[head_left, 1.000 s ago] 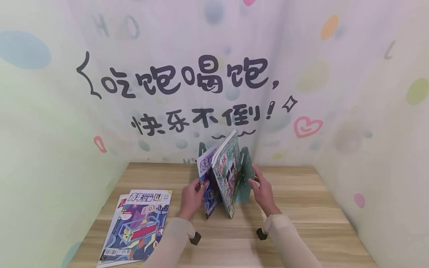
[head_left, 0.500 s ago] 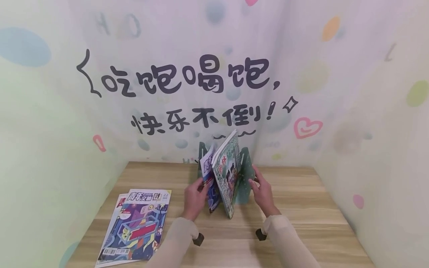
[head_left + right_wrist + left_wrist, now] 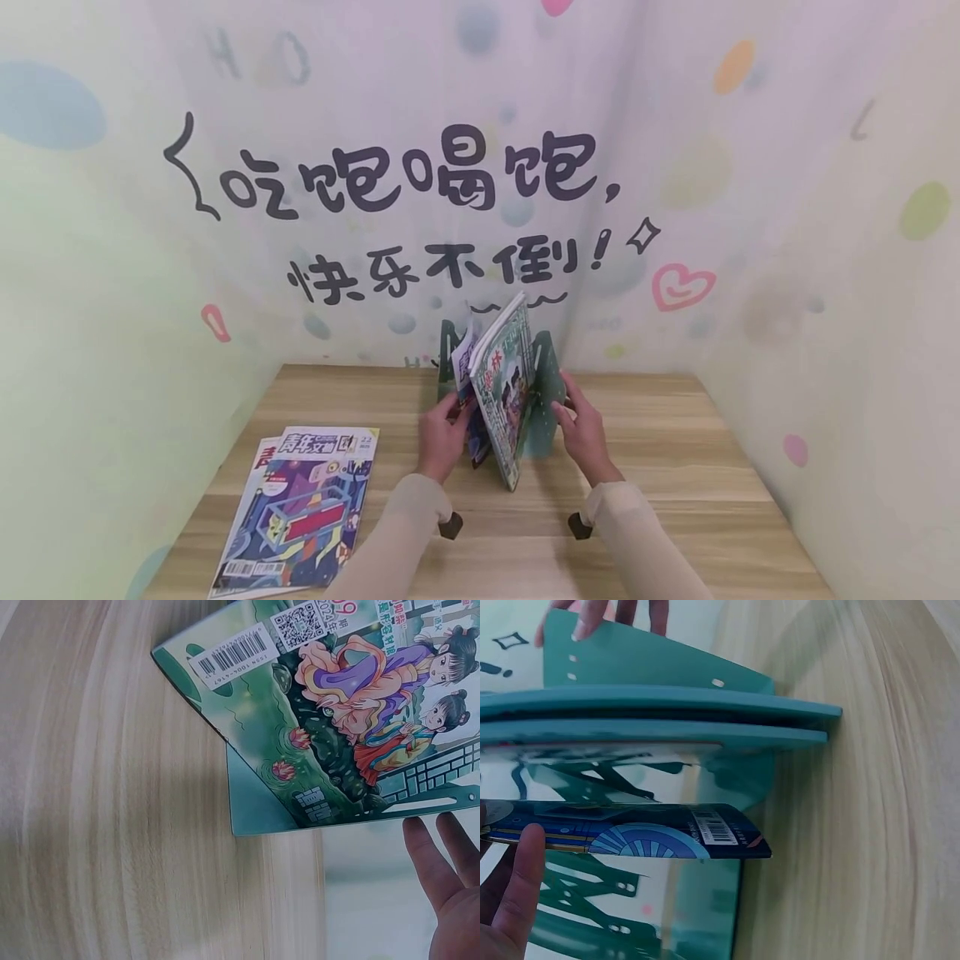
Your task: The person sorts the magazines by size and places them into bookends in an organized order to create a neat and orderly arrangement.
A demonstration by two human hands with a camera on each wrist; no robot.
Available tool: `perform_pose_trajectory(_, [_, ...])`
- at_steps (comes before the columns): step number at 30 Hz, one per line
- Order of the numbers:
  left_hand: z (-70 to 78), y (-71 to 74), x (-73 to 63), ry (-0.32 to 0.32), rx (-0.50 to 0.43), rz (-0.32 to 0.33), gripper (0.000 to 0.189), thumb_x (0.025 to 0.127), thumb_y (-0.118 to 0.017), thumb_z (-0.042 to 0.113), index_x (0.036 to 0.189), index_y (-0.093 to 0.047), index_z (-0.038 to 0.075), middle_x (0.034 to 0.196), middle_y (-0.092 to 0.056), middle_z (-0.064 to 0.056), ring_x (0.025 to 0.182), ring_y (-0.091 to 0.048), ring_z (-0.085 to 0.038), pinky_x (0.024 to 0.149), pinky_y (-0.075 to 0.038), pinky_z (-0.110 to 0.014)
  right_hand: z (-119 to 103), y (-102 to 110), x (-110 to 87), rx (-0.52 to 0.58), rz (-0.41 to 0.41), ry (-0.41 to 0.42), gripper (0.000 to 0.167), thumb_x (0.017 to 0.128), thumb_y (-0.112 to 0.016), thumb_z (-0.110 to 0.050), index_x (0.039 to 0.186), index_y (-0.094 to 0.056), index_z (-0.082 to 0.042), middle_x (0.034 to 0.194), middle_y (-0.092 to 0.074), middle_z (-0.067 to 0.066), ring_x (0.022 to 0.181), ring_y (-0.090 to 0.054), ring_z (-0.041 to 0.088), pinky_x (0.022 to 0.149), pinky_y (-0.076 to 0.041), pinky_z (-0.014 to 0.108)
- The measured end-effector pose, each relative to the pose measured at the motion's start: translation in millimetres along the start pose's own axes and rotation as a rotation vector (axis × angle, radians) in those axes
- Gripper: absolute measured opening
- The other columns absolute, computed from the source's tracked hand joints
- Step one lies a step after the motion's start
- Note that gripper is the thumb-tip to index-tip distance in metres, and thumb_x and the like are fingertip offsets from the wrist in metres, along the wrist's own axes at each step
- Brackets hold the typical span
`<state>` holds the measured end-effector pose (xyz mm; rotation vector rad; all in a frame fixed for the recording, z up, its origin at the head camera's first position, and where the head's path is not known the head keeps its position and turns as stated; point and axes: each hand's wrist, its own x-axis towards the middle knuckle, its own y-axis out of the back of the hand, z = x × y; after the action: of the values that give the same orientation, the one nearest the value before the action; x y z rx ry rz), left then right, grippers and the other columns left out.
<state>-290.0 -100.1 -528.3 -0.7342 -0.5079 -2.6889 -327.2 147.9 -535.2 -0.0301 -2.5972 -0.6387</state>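
Observation:
A green expandable bookend with crossed slotted bars stands at the back middle of the table. Upright between its end plates are green-covered magazines, leaning slightly; in the left wrist view two stand side by side. My left hand pinches a purple-blue magazine by its edge, upright just left of the green ones and inside the left end plate. A gap separates it from them at the bottom edge. With thumb and fingers, my right hand holds the right end plate.
Two magazines lie overlapped and flat at the table's left, the top one purple with a white title band. A printed curtain hangs right behind the table and along both sides.
My left hand has moved the purple-blue magazine away from me and rightward, deeper between the end plate and the green magazines. The right hand keeps its hold on the end plate.

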Motion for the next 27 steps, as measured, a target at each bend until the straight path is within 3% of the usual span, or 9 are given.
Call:
perform_pose_trajectory(8, [-12.9,0.4,1.8,0.109,0.016,0.002,0.018,0.092,-0.067,0.01,0.109,-0.068,0.005,0.095,-0.072,-0.014,0.064,-0.065,-0.018,0.051,-0.054,-0.026,0.8,-0.5,-0.2,0.01,-0.01,-0.021,0.059,0.098,-0.058,-0.009,0.151,-0.037,-0.025,0.141,-0.049,0.019,0.117,-0.056,0.04,0.079,-0.057,0.047])
perform_pose_trajectory(17, [-16.7,2.2,1.5,0.195,-0.035,-0.094,0.025,0.093,-0.064,0.006,0.117,-0.063,0.002,0.108,-0.069,-0.019,0.074,-0.069,-0.023,0.055,-0.057,-0.025,2.8,0.2,-1.2,-0.005,-0.005,-0.004,0.061,0.097,-0.059,-0.009,0.151,-0.036,-0.026,0.14,-0.05,0.02,0.116,-0.056,0.041,0.081,-0.055,0.052])
perform_pose_trajectory(23, [-17.0,5.3,0.4,0.186,-0.047,-0.109,0.028,0.092,-0.067,0.009,0.119,-0.063,0.003,0.112,-0.069,-0.016,0.093,-0.069,-0.026,0.073,-0.058,-0.029,3.1,-0.5,-0.8,-0.011,0.008,0.013,0.062,0.097,-0.059,-0.008,0.151,-0.037,-0.029,0.139,-0.051,0.02,0.114,-0.058,0.041,0.08,-0.056,0.051])
perform_pose_trajectory(27, [-13.4,8.2,-3.9,0.191,-0.018,-0.053,0.029,0.091,-0.067,0.008,0.119,-0.062,0.006,0.107,-0.069,-0.014,0.088,-0.068,-0.024,0.071,-0.058,-0.033,1.2,-0.2,-0.1,-0.013,0.009,0.02,0.061,0.097,-0.059,-0.008,0.151,-0.037,-0.026,0.139,-0.051,0.021,0.114,-0.058,0.042,0.08,-0.056,0.051])
